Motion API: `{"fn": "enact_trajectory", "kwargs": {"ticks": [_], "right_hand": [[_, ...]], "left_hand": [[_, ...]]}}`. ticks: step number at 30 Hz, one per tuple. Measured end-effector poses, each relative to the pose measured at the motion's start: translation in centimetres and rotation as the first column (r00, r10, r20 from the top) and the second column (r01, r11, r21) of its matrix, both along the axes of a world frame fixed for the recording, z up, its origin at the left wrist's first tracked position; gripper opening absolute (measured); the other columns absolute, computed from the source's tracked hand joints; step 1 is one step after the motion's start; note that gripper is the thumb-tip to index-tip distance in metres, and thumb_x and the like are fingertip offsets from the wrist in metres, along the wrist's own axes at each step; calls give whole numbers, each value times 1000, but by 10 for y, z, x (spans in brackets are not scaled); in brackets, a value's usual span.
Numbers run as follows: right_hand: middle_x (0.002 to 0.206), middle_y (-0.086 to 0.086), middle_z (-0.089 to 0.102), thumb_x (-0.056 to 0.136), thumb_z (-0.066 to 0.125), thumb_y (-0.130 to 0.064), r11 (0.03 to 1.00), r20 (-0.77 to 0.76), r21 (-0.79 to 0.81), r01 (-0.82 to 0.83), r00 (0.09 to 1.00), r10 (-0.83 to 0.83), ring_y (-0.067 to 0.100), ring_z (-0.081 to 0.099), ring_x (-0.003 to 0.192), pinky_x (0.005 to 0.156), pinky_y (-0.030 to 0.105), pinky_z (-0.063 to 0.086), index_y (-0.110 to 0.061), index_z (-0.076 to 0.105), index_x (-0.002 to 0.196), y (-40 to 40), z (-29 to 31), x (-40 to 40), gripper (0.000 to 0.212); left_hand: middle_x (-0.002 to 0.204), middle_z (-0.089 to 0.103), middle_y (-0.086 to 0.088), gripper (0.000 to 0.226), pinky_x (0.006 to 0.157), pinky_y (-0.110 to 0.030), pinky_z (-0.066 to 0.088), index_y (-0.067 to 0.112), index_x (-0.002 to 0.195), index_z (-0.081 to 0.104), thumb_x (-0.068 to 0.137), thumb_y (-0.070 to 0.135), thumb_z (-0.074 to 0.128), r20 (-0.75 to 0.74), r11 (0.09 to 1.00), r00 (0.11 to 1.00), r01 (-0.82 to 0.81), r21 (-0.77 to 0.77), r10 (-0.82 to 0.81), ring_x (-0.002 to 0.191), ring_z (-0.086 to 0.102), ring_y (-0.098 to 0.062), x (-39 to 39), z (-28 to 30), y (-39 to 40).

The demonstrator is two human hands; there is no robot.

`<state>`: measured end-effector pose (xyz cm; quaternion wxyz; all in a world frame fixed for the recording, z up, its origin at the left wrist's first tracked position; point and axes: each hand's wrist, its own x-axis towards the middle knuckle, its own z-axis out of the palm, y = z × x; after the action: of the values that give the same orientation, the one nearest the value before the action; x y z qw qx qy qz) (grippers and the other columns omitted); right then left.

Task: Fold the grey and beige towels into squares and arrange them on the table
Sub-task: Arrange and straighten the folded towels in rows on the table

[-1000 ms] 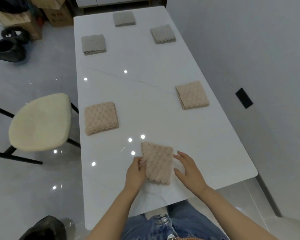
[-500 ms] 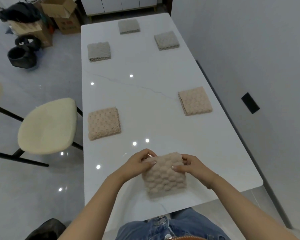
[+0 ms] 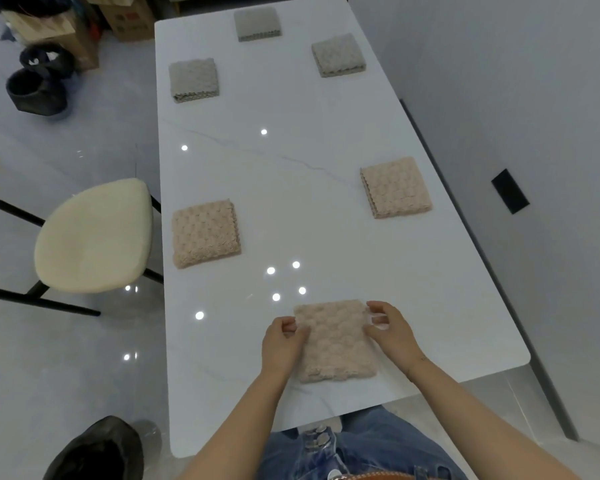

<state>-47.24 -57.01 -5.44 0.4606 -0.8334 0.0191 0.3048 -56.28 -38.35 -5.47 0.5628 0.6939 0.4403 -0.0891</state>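
- Head view, looking down a white table (image 3: pixel 291 174): a person sets the last beige towel (image 3: pixel 335 344), already folded to a near square, flat at the near end, just in from the front edge.
- Left hand (image 3: pixel 280 344) holds the towel's left edge, fingers curled in against the pile; right hand (image 3: pixel 390 329) is at the upper right corner, its fingers blurred, so whether they pinch the cloth or merely touch it cannot be told.
- Two more beige squares already lie mid-table, one near the left edge (image 3: pixel 205 233) and one near the right (image 3: pixel 395 187); three grey squares sit at the far end, left (image 3: pixel 194 79), centre (image 3: pixel 257 24) and right (image 3: pixel 338 55), all well apart.
- By this layout the job looks all but complete, with only this piece left to square up and release.
- To finish well, the edges should be drawn even with both hands at once, the layers pressed flat so the pile does not spring open, and the square turned parallel to the table's sides, centred between the two beige pieces to mirror the grey trio.
- One risk: lifting off unevenly could drag a corner and skew the fold.
- A cream stool (image 3: pixel 94 237) stands beside the table at left.
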Motion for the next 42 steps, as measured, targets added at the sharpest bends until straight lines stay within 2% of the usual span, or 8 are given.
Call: {"fn": "enact_trajectory", "kwargs": {"ticks": [6,11,15,19,29,36,38,42], "right_hand": [[130,-10,43,88,62,-13,936,240,-113,-333,905,351,8,39,121,106,23,30,-19,46,133,-7,9,4,48],[144,-24,30,82,71,-26,812,208,-80,-579,787,581,-8,25,130,108,10,17,-32,40,139,-6,27,20,66],[104,-7,63,76,77,-19,839,-8,14,-544,839,544,7,56,99,82,8,39,-25,65,98,-12,36,32,26],[75,0,61,77,78,-23,913,-163,179,-366,904,395,13,57,76,77,22,42,-9,65,78,-20,30,39,19],[87,-2,60,91,61,-12,985,-283,151,81,958,-36,5,57,77,57,6,46,-11,57,107,3,-2,24,17],[94,3,59,90,60,-14,979,-166,84,188,971,-172,15,57,83,76,21,49,-15,59,109,-2,-14,18,19],[91,-1,60,90,59,-11,977,-118,51,208,973,-201,9,55,80,72,13,44,-13,61,104,-9,-14,13,15],[86,-1,63,88,63,-14,983,-169,18,182,970,-177,10,57,79,73,13,45,-14,66,94,-16,-18,6,7]], "left_hand": [[89,59,-4,14,75,-20,47,13,95,66,84,21,69,164,989,978,141,-46,-132,81,54,-14,12,6,2],[87,66,7,6,77,-17,47,15,90,66,88,21,65,272,890,924,346,-297,-268,86,61,-5,-4,36,7],[104,72,-6,22,89,-24,51,1,105,61,91,17,61,268,844,935,330,-423,-231,99,67,-16,-17,42,9],[106,71,-12,27,91,-36,53,4,111,61,91,22,61,176,868,984,122,-482,-41,101,67,-25,-14,35,6],[92,67,-6,20,67,-23,49,7,101,62,93,25,58,-23,954,989,-145,-264,144,81,63,-16,19,-5,-4],[109,58,0,36,75,-21,48,15,123,48,90,19,60,-8,1000,1000,-8,5,8,88,57,-10,27,-9,-10],[117,51,6,46,89,-25,44,20,130,45,87,21,62,21,945,980,183,272,-196,103,52,-10,32,-6,-12],[127,50,6,38,98,-29,29,24,126,54,89,33,57,-112,606,802,527,596,-587,119,43,-17,56,-7,-13]]}}
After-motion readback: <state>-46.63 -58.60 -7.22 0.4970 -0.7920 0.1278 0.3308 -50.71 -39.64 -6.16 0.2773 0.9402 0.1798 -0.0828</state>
